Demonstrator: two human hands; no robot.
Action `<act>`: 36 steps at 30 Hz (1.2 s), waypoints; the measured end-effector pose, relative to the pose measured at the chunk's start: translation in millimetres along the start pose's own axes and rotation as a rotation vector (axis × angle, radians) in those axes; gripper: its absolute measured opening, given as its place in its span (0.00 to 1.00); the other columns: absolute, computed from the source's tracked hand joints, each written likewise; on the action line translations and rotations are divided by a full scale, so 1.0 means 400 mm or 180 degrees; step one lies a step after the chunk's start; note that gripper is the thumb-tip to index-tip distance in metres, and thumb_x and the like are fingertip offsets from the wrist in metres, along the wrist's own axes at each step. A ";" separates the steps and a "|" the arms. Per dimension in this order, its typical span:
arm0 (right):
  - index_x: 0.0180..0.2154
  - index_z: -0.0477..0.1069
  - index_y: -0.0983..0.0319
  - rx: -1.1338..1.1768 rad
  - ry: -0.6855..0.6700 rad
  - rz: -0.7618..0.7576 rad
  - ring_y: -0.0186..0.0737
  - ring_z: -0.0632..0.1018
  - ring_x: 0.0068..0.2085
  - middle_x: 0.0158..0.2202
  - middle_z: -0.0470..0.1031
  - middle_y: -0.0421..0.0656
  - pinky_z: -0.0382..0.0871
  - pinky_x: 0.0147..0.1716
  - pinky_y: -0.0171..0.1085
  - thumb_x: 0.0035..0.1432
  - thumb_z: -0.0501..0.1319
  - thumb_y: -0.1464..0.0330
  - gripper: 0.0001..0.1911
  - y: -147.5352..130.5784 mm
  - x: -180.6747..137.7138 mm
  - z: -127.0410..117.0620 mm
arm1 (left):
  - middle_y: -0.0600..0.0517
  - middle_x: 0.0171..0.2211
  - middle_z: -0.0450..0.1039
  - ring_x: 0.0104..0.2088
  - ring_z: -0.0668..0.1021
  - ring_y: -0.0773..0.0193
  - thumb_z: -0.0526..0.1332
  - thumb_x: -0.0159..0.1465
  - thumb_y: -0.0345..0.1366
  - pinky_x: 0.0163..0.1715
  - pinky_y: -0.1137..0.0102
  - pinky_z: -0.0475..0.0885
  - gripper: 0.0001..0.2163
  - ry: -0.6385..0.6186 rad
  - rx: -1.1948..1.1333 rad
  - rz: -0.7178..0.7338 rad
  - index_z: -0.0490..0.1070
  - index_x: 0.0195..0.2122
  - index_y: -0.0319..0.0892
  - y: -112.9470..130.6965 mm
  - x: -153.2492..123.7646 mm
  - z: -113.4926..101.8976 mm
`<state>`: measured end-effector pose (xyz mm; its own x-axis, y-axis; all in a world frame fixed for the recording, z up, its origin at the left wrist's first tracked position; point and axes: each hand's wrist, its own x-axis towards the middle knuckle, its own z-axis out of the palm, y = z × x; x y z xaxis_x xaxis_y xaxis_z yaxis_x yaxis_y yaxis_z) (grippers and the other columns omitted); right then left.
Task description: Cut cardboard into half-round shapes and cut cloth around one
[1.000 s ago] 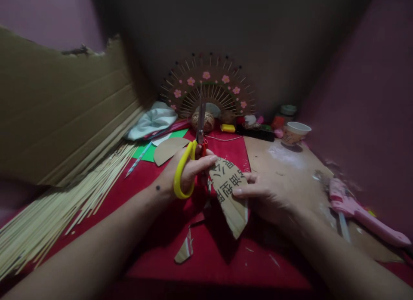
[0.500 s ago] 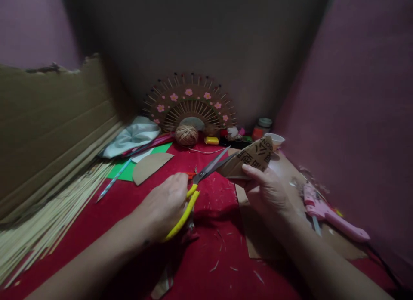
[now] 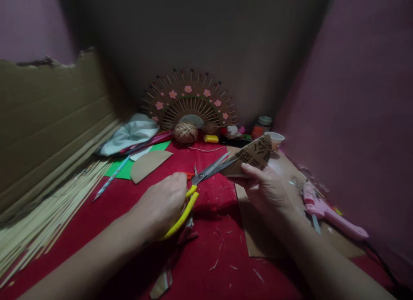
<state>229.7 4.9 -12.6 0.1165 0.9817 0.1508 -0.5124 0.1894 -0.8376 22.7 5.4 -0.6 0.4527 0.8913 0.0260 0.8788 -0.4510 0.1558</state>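
Observation:
My left hand point(image 3: 169, 201) is closed around the yellow handles of a pair of scissors point(image 3: 201, 176). The scissor blades are slightly apart and point up and right, one of them against the edge of a cardboard piece point(image 3: 254, 157) with dark printed characters. My right hand point(image 3: 266, 188) pinches that piece, thumb on top, fingers hidden beneath. Below it lies a larger sheet of brown cardboard point(image 3: 258, 233) on the red cloth point(image 3: 206, 252). Left of the scissors rests a half-round cardboard cutout point(image 3: 150, 164).
A fan-shaped craft with pink flowers point(image 3: 189, 93) stands at the back behind a twine ball point(image 3: 185, 133). Thin sticks point(image 3: 58, 214) and a pencil point(image 3: 111, 179) lie left, by green paper point(image 3: 119, 168). A pink glue gun point(image 3: 332, 216) lies right, near a white cup point(image 3: 274, 138).
The scissor blades have closed a little, and the cardboard piece has shifted very slightly in my right hand's grip. The whole view has moved slightly; other things stay in place.

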 end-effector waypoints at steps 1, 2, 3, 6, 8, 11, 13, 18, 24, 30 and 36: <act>0.38 0.71 0.63 0.0001 0.0012 0.0011 0.44 0.79 0.37 0.36 0.78 0.45 0.74 0.39 0.47 0.48 0.61 0.75 0.12 0.000 -0.001 0.001 | 0.45 0.32 0.67 0.29 0.71 0.58 0.43 0.63 0.41 0.26 0.66 0.63 0.10 -0.0012 0.0007 0.0005 0.57 0.31 0.42 -0.001 -0.002 0.001; 0.38 0.72 0.63 0.0006 0.0029 0.0018 0.43 0.79 0.37 0.36 0.78 0.45 0.74 0.39 0.47 0.48 0.61 0.75 0.12 0.001 -0.001 0.002 | 0.45 0.31 0.67 0.29 0.72 0.58 0.43 0.63 0.41 0.26 0.66 0.63 0.11 -0.0033 0.0010 0.0011 0.58 0.31 0.42 -0.001 -0.003 0.002; 0.38 0.72 0.63 0.0013 0.0048 0.0021 0.43 0.79 0.37 0.36 0.78 0.45 0.74 0.39 0.47 0.48 0.61 0.75 0.12 0.001 -0.001 0.002 | 0.45 0.31 0.68 0.28 0.72 0.58 0.43 0.62 0.41 0.26 0.66 0.63 0.11 -0.0055 0.0015 0.0014 0.58 0.31 0.42 -0.002 -0.004 0.003; 0.37 0.72 0.63 0.0035 0.0075 0.0031 0.42 0.78 0.36 0.35 0.78 0.44 0.74 0.39 0.47 0.48 0.62 0.75 0.12 0.001 -0.001 0.004 | 0.46 0.29 0.68 0.26 0.71 0.59 0.43 0.62 0.41 0.24 0.67 0.61 0.11 -0.0084 0.0082 0.0003 0.59 0.32 0.42 -0.003 -0.004 0.005; 0.36 0.72 0.64 0.0088 0.0087 0.0052 0.41 0.78 0.34 0.34 0.78 0.43 0.75 0.39 0.47 0.47 0.62 0.76 0.10 0.001 -0.003 0.005 | 0.46 0.29 0.68 0.25 0.72 0.59 0.43 0.62 0.41 0.23 0.68 0.61 0.11 -0.0096 0.0129 -0.0049 0.59 0.32 0.41 -0.001 -0.002 0.005; 0.33 0.72 0.65 0.0151 0.0146 0.0085 0.39 0.78 0.32 0.31 0.77 0.42 0.75 0.38 0.46 0.47 0.62 0.76 0.08 0.001 -0.004 0.005 | 0.45 0.29 0.69 0.25 0.73 0.59 0.43 0.62 0.40 0.22 0.68 0.60 0.11 -0.0171 0.0157 -0.0131 0.59 0.32 0.41 0.002 0.000 0.003; 0.33 0.72 0.64 0.0153 0.0167 0.0079 0.39 0.77 0.32 0.31 0.77 0.42 0.75 0.38 0.46 0.47 0.62 0.76 0.07 0.001 -0.004 0.005 | 0.45 0.29 0.69 0.26 0.73 0.58 0.43 0.62 0.40 0.22 0.68 0.60 0.11 -0.0184 0.0174 -0.0119 0.59 0.32 0.41 0.002 0.001 0.002; 0.36 0.72 0.64 0.0127 0.0101 0.0099 0.41 0.78 0.34 0.34 0.78 0.44 0.75 0.39 0.46 0.49 0.61 0.76 0.09 0.000 -0.003 0.006 | 0.46 0.29 0.70 0.23 0.71 0.61 0.47 0.60 0.42 0.20 0.69 0.60 0.10 -0.0038 0.0026 0.0065 0.61 0.31 0.41 -0.004 -0.007 -0.003; 0.37 0.71 0.63 0.0121 0.0094 0.0039 0.42 0.78 0.35 0.36 0.78 0.44 0.75 0.39 0.46 0.48 0.62 0.76 0.11 0.000 -0.004 0.005 | 0.46 0.30 0.69 0.24 0.71 0.61 0.50 0.57 0.44 0.22 0.68 0.61 0.10 0.0003 -0.0051 0.0025 0.60 0.29 0.42 0.001 -0.012 -0.008; 0.35 0.72 0.64 0.0133 0.0138 0.0112 0.41 0.78 0.32 0.33 0.78 0.42 0.75 0.38 0.47 0.46 0.63 0.76 0.10 0.003 -0.003 0.006 | 0.46 0.30 0.69 0.25 0.71 0.61 0.50 0.58 0.43 0.23 0.69 0.62 0.10 -0.0109 0.0123 0.0022 0.59 0.30 0.42 0.000 -0.001 0.006; 0.40 0.71 0.62 0.0277 0.0120 0.0103 0.40 0.78 0.33 0.36 0.78 0.43 0.74 0.39 0.46 0.47 0.63 0.76 0.15 0.010 -0.004 0.003 | 0.47 0.26 0.69 0.22 0.70 0.63 0.49 0.59 0.43 0.19 0.71 0.60 0.11 0.0020 0.0254 0.0023 0.60 0.30 0.41 -0.012 0.000 0.020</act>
<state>226.5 4.2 -15.8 0.1298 0.9862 0.1032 -0.5881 0.1604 -0.7927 19.7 7.2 -9.3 0.4585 0.8881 0.0330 0.8848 -0.4596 0.0764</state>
